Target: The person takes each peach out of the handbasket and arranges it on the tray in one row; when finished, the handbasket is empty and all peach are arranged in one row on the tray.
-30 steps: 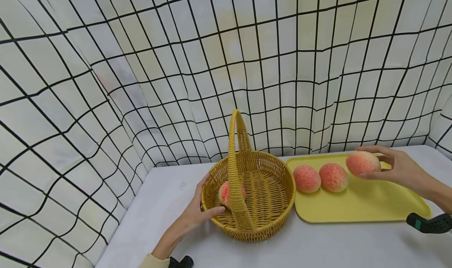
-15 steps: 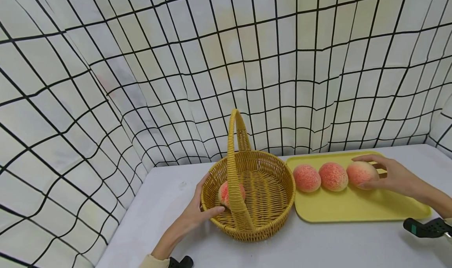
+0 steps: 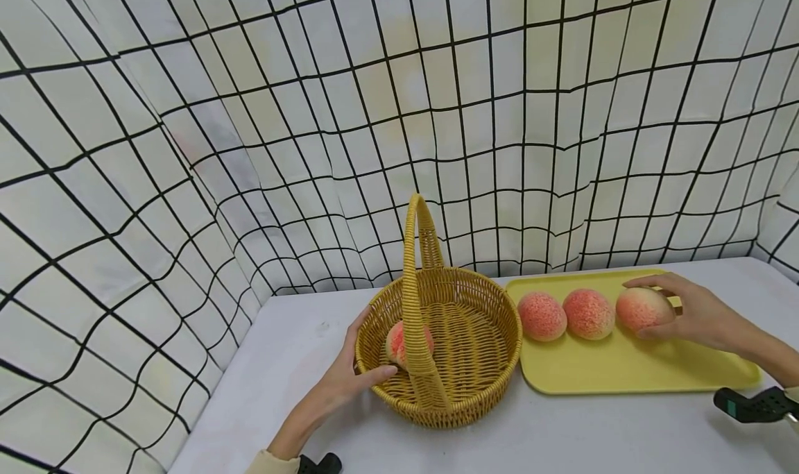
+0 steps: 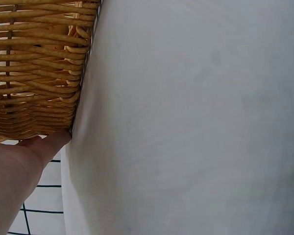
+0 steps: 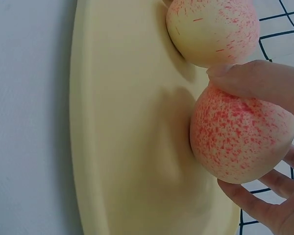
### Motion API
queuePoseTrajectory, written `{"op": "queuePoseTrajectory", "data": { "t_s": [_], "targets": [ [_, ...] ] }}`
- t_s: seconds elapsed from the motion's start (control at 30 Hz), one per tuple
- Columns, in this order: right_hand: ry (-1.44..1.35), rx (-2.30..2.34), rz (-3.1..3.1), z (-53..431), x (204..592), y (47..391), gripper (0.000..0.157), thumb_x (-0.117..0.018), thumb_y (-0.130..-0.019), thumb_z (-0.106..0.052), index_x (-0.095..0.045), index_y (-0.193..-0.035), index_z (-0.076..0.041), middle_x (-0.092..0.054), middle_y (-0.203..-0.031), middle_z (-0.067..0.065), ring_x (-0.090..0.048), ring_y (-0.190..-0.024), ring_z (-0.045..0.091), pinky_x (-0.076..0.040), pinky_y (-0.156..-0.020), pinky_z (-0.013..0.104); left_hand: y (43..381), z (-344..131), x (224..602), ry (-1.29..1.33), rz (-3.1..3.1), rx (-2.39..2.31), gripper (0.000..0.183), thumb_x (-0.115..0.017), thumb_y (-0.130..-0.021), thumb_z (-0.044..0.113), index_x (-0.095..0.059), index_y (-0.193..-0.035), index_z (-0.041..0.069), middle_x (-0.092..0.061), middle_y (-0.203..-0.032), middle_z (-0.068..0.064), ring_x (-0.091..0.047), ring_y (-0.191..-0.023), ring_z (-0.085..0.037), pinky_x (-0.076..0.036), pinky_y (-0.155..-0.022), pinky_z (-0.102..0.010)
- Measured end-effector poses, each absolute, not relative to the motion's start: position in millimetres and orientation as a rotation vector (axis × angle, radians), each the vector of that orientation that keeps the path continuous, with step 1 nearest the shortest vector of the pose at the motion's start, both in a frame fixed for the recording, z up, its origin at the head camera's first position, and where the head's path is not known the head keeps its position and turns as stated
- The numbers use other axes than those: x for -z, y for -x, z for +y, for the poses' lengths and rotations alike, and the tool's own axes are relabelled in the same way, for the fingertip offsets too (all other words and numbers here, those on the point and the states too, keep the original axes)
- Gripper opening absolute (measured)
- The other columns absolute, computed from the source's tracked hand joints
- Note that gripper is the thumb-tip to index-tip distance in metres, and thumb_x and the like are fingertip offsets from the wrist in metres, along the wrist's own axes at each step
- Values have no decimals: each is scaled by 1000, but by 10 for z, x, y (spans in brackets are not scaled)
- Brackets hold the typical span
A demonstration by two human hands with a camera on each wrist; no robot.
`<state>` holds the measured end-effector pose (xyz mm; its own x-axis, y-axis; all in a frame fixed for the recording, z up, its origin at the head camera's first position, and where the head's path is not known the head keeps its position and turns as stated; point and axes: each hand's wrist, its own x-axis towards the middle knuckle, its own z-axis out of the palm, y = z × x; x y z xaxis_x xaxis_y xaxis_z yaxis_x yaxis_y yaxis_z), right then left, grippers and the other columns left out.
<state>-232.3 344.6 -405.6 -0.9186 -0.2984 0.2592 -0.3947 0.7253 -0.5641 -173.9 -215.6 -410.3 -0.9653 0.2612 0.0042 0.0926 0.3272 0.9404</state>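
My left hand [image 3: 346, 373] holds the near-left side of a woven wicker basket [image 3: 508, 363], thumb over the rim and fingers along the outside wall. One pink-and-cream peach [image 3: 396, 342] lies inside at the left, partly hidden behind the tall arched handle. To the right, a yellow tray [image 3: 630, 370] bears a row of peaches. My right hand [image 3: 702, 314] grips the rightmost peach [image 5: 240, 137] between thumb and fingers, low over the tray. Left of it sit the middle peach [image 3: 589, 314] and another peach [image 3: 542, 316], side by side.
A white-covered table [image 3: 299, 342] carries the basket and tray, which stand close together. Behind and to the left rises a black grid net [image 3: 368, 134] over pale sheeting. A black wrist device [image 3: 752, 404] sits below the right forearm.
My right hand has lowered its peach from above the tray to beside the middle peach, then shifted it slightly right. The left hand and basket stay in place.
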Motion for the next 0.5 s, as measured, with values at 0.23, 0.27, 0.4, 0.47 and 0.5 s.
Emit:
{"op": "queuePoseTrajectory", "data": {
  "t_s": [0.23, 0.27, 0.4, 0.47, 0.5],
  "targets": [
    [-587, -1055, -2784, 3441, 4082, 2317, 71, -93, -79, -15, -57, -140, -8, -45, -145, 18, -55, -117, 38, -52, -72, 27, 1744, -2165, 4126, -320, 2434, -1713, 111, -81, -88, 33, -4, -169, 32, -16, -172, -19, -22, -156, -44, -25, -120, -64],
    [-577, -1077, -2790, 3442, 4084, 2310, 71, -92, -80, -16, -56, -141, -9, -43, -145, 17, -55, -119, 36, -53, -73, 27, 1746, -2165, 4127, -323, 2435, -1713, 112, -81, -88, 33, -4, -169, 31, -16, -171, -19, -22, -156, -45, -25, -120, -64],
    [-501, -1048, -2822, 3446, 4079, 2293, 73, -94, -79, -23, -58, -141, -9, -46, -145, 17, -54, -114, 29, -54, -76, 32, 1753, -2160, 4121, -344, 2433, -1709, 113, -81, -88, 34, -3, -169, 29, -16, -171, -22, -23, -155, -46, -27, -120, -64],
    [-488, -1004, -2832, 3452, 4071, 2296, 75, -95, -77, -26, -59, -140, -8, -49, -143, 21, -55, -115, 33, -53, -76, 35, 1753, -2158, 4116, -346, 2431, -1712, 113, -81, -88, 35, -3, -169, 28, -16, -171, -22, -23, -155, -47, -27, -120, -65],
    [-493, -987, -2835, 3460, 4069, 2302, 75, -96, -76, -26, -59, -139, -6, -50, -142, 24, -55, -115, 38, -53, -76, 37, 1753, -2158, 4113, -344, 2432, -1712, 113, -81, -88, 35, -3, -169, 28, -16, -171, -22, -23, -155, -47, -27, -120, -65]
  ]
}}
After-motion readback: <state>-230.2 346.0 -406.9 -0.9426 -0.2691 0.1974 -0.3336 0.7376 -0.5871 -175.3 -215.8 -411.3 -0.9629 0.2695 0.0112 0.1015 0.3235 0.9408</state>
